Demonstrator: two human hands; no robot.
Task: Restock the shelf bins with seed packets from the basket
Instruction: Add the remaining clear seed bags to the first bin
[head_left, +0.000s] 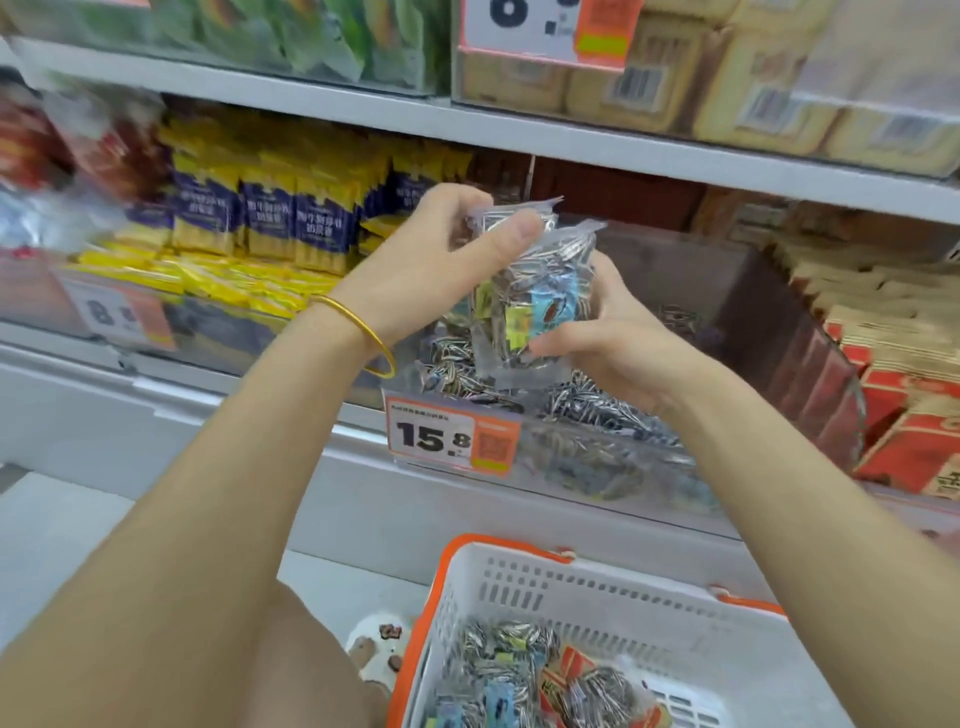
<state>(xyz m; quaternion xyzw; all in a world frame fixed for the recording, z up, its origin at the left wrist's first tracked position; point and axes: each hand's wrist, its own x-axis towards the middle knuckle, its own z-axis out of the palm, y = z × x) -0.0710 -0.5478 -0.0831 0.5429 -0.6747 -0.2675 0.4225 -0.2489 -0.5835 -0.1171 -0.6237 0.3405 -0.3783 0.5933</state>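
Over the front edge of the clear bin (597, 457), above the basket (519, 566), upright packets (535, 306) look light, soft and slick, so are best held as now: left hand (441, 260) pinching the top seals, right hand (608, 338) curled round the base.

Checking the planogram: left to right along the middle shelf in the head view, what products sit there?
Blurred red packets → yellow-and-purple packets → clear bin of striped seed packets → red-and-tan boxes.
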